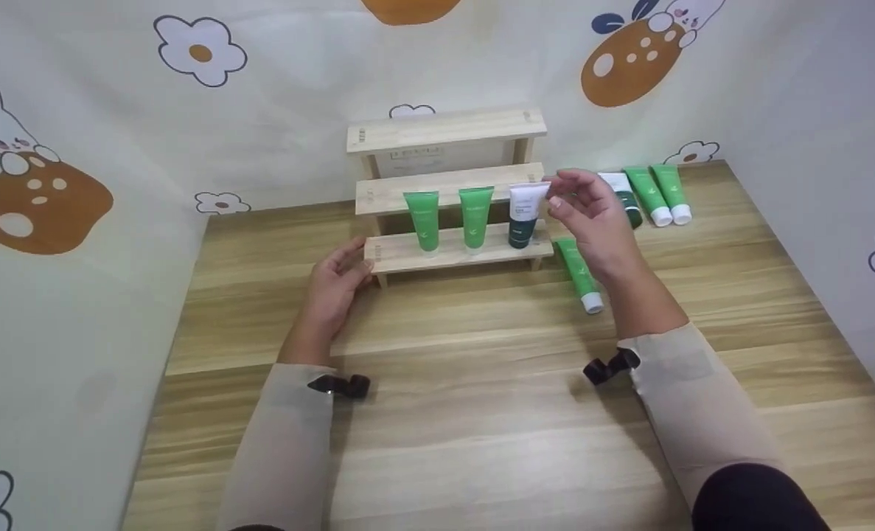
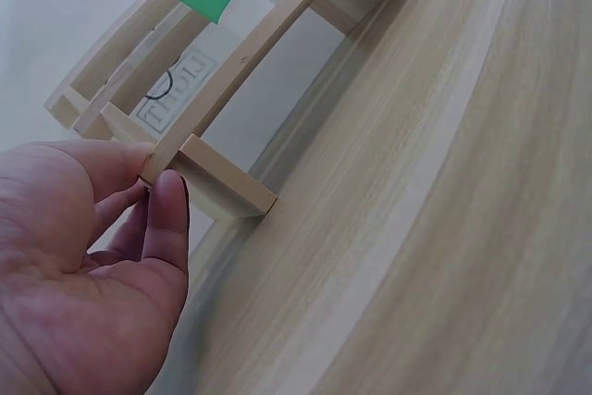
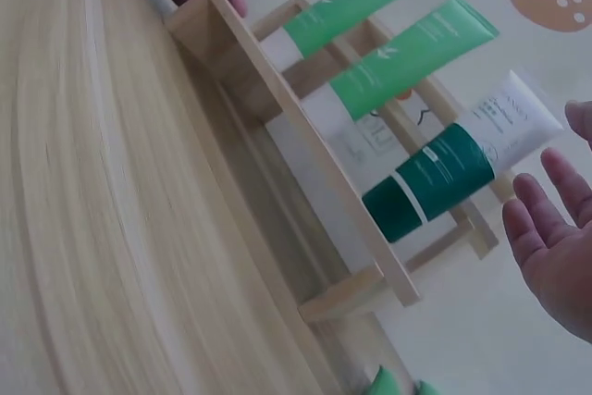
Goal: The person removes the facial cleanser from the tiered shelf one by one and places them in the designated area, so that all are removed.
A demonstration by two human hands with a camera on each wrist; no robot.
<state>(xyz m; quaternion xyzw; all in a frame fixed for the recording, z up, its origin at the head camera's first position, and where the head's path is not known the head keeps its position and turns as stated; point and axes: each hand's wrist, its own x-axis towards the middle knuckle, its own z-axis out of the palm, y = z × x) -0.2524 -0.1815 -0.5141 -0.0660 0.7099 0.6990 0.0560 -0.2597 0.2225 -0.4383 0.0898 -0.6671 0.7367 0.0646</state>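
Note:
A three-step wooden display rack (image 1: 448, 258) stands on the table. On its lowest step stand two green tubes with white caps, the left tube (image 1: 425, 219) and the middle tube (image 1: 475, 215). At that step's right end, a white and dark-green tube (image 1: 527, 210) stands on its cap. My left hand (image 2: 102, 256) pinches the left end of the lowest step between thumb and fingers. Beside the top of the white and dark-green tube is my right hand (image 1: 598, 225), fingers spread and loosely bent; the right wrist view shows a gap between them and the tube.
A green tube (image 1: 579, 274) lies on the table right of the rack, below my right hand. Farther back lie another white and dark-green tube (image 1: 620, 190), partly hidden by that hand, and two green tubes (image 1: 649, 196). A patterned cloth (image 1: 275, 96) hangs behind the table.

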